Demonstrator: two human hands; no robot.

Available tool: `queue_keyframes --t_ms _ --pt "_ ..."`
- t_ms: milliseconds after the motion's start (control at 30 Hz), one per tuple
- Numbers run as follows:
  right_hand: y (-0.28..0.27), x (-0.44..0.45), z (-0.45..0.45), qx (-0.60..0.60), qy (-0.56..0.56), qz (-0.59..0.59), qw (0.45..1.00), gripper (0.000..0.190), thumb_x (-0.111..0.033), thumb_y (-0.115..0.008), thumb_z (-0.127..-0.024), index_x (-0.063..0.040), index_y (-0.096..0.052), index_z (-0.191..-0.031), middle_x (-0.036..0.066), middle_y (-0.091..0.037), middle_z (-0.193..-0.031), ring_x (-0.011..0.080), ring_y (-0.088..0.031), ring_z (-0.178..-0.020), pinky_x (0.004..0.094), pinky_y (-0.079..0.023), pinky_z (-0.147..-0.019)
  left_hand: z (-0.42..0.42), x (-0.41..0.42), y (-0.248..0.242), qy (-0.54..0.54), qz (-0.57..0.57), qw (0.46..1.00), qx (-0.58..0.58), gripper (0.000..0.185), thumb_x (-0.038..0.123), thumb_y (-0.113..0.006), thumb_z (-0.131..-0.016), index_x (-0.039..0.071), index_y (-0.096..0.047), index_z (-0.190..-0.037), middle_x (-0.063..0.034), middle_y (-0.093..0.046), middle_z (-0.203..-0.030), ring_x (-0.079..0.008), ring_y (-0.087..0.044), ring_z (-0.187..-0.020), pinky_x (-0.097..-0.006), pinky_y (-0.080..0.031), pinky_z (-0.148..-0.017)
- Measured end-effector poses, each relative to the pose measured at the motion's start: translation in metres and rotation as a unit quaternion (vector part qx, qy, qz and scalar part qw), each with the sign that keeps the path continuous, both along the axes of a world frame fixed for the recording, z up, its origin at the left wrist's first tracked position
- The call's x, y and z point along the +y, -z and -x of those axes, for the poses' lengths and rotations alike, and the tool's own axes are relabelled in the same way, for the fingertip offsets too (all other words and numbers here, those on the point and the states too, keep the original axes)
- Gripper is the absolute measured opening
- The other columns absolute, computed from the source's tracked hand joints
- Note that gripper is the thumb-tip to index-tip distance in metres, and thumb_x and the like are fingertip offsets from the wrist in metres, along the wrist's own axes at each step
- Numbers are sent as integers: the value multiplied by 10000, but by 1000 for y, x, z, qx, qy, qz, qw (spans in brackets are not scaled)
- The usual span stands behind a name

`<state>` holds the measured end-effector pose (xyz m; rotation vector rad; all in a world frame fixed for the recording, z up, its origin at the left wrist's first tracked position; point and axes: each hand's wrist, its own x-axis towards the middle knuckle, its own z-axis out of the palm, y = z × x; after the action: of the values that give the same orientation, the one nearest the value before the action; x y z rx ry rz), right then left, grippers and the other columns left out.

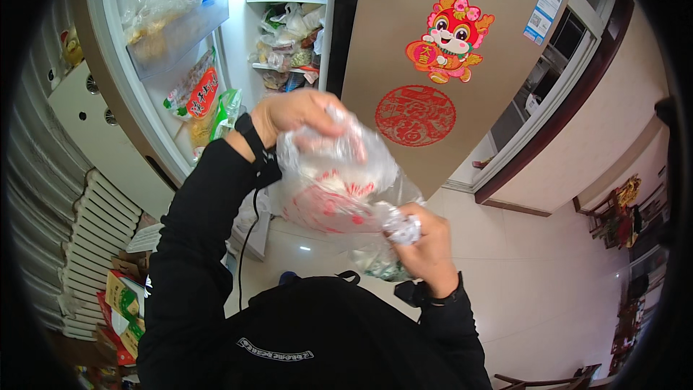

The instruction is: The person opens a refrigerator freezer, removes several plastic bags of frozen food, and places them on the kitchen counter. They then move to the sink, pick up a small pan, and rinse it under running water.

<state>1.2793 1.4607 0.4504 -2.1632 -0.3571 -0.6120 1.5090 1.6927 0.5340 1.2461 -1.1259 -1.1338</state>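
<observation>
My left hand grips the upper part of a translucent plastic bag with red print; the hand is slightly blurred. Lower right, my right hand is closed around a bunched, whitish piece of plastic at the bag's side. Beneath that hand hangs a clear bag with white and green contents, partly hidden. What the red-printed bag contains cannot be made out clearly. Both hands are in front of an open refrigerator compartment, whose shelves hold several bagged items.
The open refrigerator door stands at left, its bin and lower part holding packaged food. A closed door with red decorations is at right. At left are a radiator and cartons; a thin black cable hangs by my left sleeve.
</observation>
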Motion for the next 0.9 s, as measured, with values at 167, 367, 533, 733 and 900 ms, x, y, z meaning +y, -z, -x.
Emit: queue_keyframes --t_ms 167,367,533,733,900 --pt "14 -15 -5 15 41 -68 997 125 15 -741 -827 -21 -684 -933 67 -701 -810 164 -651 -711 288 -510 -677 32 -9 45 56 -191 972 -121 347 252 -623 -994 25 -709 -1241 29 -603 -745 -80 -497 -645 -253 -424 -556" --pt "34 -5 -17 54 -14 -81 995 123 30 -690 -831 -12 -671 -945 102 -682 -834 221 -652 -741 322 -504 -677 64 -29 110 70 -108 942 -310 285 244 -599 -957 -29 -660 -1017 -168 -674 -844 -271 -625 -767 -389 -515 -750" --pt "46 0 -19 94 -62 -37 993 147 -11 -635 -856 -55 -676 -990 129 -663 -853 348 -643 -766 373 -509 -694 99 -26 148 -75 -83 905 -412 319 260 -613 -889 -10 -674 -1049 -270 -700 -943 -438 -675 -910 -484 -532 -824" --pt "62 3 -14 168 -64 -116 977 103 5 -650 -856 -27 -652 -953 112 -652 -785 234 -627 -676 334 -494 -645 126 3 185 -234 -46 920 -311 471 276 -725 -838 1 -630 -1208 -246 -715 -1051 -412 -696 -963 -438 -545 -846" --pt "63 7 -11 186 -67 -138 971 29 -3 -602 -914 -1 -625 -895 27 -624 -777 110 -547 -700 281 -455 -647 147 49 204 -298 -29 936 -186 581 231 -740 -864 10 -558 -1369 -189 -683 -1231 -276 -675 -1128 -360 -513 -955"
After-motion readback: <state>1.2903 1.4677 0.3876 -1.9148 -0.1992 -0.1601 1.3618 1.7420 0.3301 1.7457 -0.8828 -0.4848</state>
